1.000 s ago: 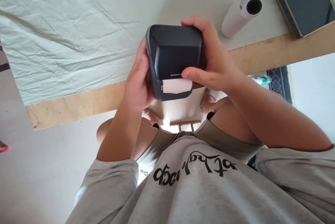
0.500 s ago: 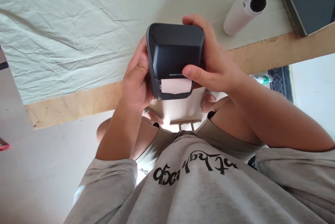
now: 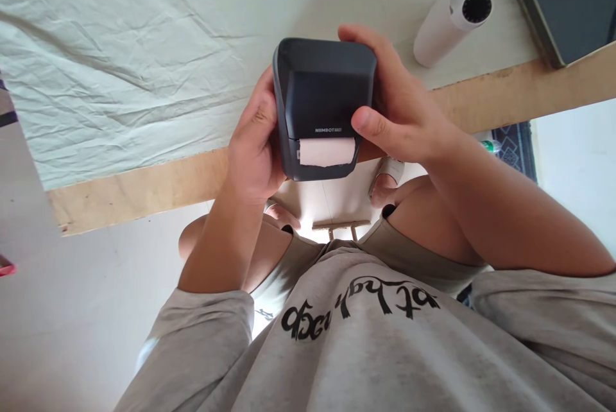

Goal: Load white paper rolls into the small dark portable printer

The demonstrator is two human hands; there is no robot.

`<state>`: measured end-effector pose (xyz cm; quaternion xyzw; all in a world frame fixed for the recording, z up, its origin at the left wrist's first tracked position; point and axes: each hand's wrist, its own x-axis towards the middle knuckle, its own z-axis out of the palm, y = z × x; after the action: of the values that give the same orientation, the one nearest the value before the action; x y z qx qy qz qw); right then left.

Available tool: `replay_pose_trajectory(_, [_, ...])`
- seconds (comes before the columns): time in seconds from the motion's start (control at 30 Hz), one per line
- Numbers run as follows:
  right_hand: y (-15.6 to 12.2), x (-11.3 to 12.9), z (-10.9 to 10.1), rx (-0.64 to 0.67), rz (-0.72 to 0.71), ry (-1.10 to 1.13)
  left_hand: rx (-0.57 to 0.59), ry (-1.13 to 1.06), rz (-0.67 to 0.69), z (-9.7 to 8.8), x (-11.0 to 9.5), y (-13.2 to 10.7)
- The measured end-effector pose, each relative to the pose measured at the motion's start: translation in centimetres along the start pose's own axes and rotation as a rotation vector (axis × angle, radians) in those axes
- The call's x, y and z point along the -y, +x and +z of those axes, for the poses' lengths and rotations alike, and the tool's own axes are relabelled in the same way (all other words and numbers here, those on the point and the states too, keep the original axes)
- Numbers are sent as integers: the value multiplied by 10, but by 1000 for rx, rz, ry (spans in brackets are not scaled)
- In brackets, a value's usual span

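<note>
Currently, a black NIIMBOT device (image 3: pixel 330 94) with a pale paper strip (image 3: pixel 327 151) at its slot is held up over the front edge of the wooden bench (image 3: pixel 144 180). The left hand (image 3: pixel 255 149) and right hand (image 3: pixel 402 101) clasp its opposite sides, the right thumb over its face. Beyond lies pale, creased cloth (image 3: pixel 120 59); a white roll (image 3: pixel 437 36) sits near a dark, flat-topped object (image 3: pixel 568 4).

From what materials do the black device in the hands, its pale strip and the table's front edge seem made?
Black device: probably satin plastic, with smooth, rounded surfaces.
Pale strip: likely matt paper, thin, with an uneven edge.
Front edge: apparently unpainted wood or plywood, tan with small dark marks.
</note>
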<state>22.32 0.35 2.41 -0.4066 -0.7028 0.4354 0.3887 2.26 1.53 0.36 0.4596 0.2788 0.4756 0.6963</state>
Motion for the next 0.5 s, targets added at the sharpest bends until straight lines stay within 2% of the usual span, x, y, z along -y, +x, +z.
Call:
replay_pose_trajectory(0.1, [0,0,-3,32,-12,-65,-18,-4,-12,3,-1,-2])
replay_pose_trajectory(0.2, [0,2,-9,13,-32,-223,-47,-26,-38,5,-4,-3])
replay_pose_trajectory(0.3, [0,7,-13,-81,-133,-397,-67,-46,-113,9,-12,-5])
replay_pose_trajectory(0.37, [-2,11,-14,-166,-216,-489,-29,-8,-151,9,-16,-6])
replay_pose_trajectory(0.43, [-5,18,-12,-243,-208,-521,15,24,-113,5,-13,-5])
replay_pose_trajectory(0.5, [-7,26,-9,-311,-134,-498,18,20,0,-2,-3,-3])
